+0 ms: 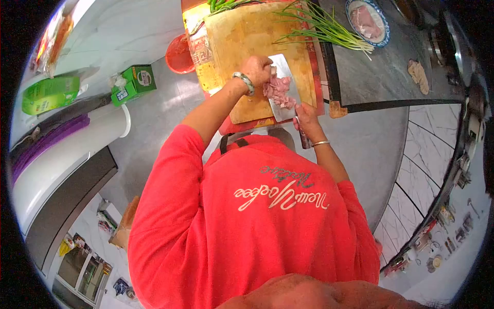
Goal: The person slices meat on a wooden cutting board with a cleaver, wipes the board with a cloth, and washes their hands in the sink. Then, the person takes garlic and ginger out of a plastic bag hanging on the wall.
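Observation:
A wide cleaver lies flat over the wooden cutting board, with a heap of cut pink meat on its blade. My right hand is wrapped round the cleaver at its dark handle, near the board's front right corner. At the blade's far left edge is my left hand, a bracelet at its wrist. Its fingers are curled in beside the meat, and what they pinch, if anything, is hidden.
Green onions lie across the board's far right edge onto the grey counter. A blue-rimmed bowl of meat and a crumpled cloth sit there. Green peppers are behind the board. A red basin stands at left.

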### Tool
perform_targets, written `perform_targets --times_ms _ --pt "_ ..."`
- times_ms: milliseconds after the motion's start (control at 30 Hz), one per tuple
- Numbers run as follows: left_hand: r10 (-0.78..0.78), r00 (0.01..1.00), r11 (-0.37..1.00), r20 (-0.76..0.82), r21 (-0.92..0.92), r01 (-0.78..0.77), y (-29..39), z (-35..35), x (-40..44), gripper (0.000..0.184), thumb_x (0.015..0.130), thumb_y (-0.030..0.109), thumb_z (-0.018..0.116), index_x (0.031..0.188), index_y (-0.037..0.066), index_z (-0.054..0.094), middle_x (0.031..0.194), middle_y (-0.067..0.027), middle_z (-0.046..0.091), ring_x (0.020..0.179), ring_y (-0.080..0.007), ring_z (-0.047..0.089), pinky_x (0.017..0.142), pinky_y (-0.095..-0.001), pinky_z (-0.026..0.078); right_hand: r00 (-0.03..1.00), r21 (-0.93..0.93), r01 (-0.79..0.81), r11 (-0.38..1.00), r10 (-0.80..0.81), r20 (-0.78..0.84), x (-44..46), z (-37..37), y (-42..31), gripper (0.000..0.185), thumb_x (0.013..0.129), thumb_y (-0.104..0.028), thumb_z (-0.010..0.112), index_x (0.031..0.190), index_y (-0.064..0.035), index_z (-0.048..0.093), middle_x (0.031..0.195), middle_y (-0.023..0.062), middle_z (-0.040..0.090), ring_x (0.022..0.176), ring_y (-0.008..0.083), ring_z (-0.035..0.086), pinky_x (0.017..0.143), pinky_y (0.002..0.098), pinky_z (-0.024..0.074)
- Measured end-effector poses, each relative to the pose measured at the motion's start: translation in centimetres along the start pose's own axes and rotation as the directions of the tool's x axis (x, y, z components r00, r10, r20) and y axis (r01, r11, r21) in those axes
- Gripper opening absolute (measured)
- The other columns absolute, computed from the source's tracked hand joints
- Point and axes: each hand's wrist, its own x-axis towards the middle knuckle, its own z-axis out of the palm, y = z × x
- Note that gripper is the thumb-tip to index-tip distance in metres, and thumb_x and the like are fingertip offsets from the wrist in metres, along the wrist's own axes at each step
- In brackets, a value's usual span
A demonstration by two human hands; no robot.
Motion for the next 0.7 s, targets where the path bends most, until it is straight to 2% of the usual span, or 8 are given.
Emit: perform_targets --times_ms 200,333,400,433,533,600,633,700 --pt "0.000 0.992 0.989 -0.126 -0.144 -0.018 0.2 -1.0 -0.3 0.031 0.076 0.001 0.055 0.107 0.000 0.060 0.093 -0.0169 0.066 0.084 -0.0253 0.064 0.075 -0.0325 0.050 0.998 -0.024 0.032 0.999 -0.031 0.046 -0.4 0.2 -0.8 0.029 0.092 -0.030 0.046 0.073 -0.0082 0.045 0.053 0.0010 0.047 0.039 0.0089 0.045 0.034 0.0230 0.0351" --pt "0.105 0.985 0.994 -0.139 -0.016 -0.109 0.7 -0.4 -0.3 0.032 0.076 0.002 0.057 0.107 0.000 0.059 0.094 -0.0156 0.066 0.086 -0.0229 0.064 0.077 -0.0323 0.050 0.999 -0.002 0.020 1.000 -0.020 0.036 -0.3 0.4 -0.9 0.028 0.091 -0.029 0.047 0.073 -0.0082 0.045 0.053 0.0013 0.047 0.038 0.0093 0.044 0.033 0.0231 0.0350" --pt "0.033 0.999 0.964 0.007 -0.265 -0.030 1.3 -0.3 -0.8 0.032 0.077 0.002 0.056 0.109 -0.001 0.058 0.097 -0.0158 0.065 0.089 -0.0224 0.063 0.079 -0.0320 0.050 0.999 -0.001 0.005 1.000 -0.005 0.051 -0.2 0.5 -0.9 0.028 0.091 -0.029 0.047 0.073 -0.0083 0.045 0.052 0.0013 0.047 0.037 0.0093 0.044 0.033 0.0230 0.0351" --pt "0.034 0.999 0.964 0.007 -0.266 -0.031 1.1 -0.2 -0.7 0.032 0.077 0.002 0.056 0.109 -0.001 0.058 0.097 -0.0158 0.065 0.089 -0.0224 0.063 0.079 -0.0320 0.050 0.999 -0.008 -0.014 1.000 0.014 0.042 0.0 0.5 -0.6 0.026 0.091 -0.028 0.047 0.076 -0.0076 0.047 0.052 0.0010 0.047 0.037 0.0091 0.042 0.033 0.0233 0.0351" --pt "0.056 0.996 0.971 -0.071 -0.229 -0.071 -1.0 0.2 -0.2 0.033 0.077 0.004 0.056 0.109 -0.001 0.058 0.100 -0.0160 0.064 0.091 -0.0232 0.063 0.081 -0.0315 0.049 0.999 0.005 -0.024 1.000 0.024 0.034 0.0 0.5 -0.5 0.025 0.091 -0.028 0.048 0.076 -0.0078 0.048 0.053 0.0010 0.047 0.037 0.0091 0.042 0.033 0.0236 0.0352" --pt "0.057 0.970 0.884 -0.236 -0.439 -0.159 -1.8 -0.1 -0.2 0.033 0.077 0.007 0.053 0.108 -0.003 0.058 0.100 -0.0194 0.063 0.091 -0.0275 0.063 0.080 -0.0329 0.050 0.999 0.022 -0.013 1.000 0.012 0.039 0.0 0.5 -0.6 0.027 0.091 -0.029 0.049 0.074 -0.0087 0.046 0.053 0.0013 0.047 0.037 0.0093 0.043 0.033 0.0236 0.0353" --pt "0.054 0.971 0.884 -0.233 -0.440 -0.155 -2.1 -0.7 -0.7 0.033 0.077 0.007 0.053 0.108 -0.003 0.058 0.100 -0.0194 0.063 0.091 -0.0275 0.063 0.080 -0.0329 0.050 1.000 0.014 0.004 1.000 -0.004 0.020 0.0 0.4 -0.4 0.027 0.091 -0.029 0.049 0.074 -0.0086 0.046 0.053 0.0013 0.047 0.037 0.0093 0.043 0.033 0.0235 0.0353" --pt "0.020 0.956 0.971 -0.293 -0.222 -0.088 -2.7 -2.5 -2.4 0.032 0.076 0.007 0.053 0.106 -0.002 0.059 0.099 -0.0210 0.063 0.091 -0.0280 0.063 0.079 -0.0332 0.050 1.000 0.004 0.017 1.000 -0.017 0.006 0.0 0.2 -0.1 0.027 0.091 -0.029 0.049 0.074 -0.0085 0.046 0.053 0.0013 0.047 0.037 0.0092 0.043 0.033 0.0233 0.0353"
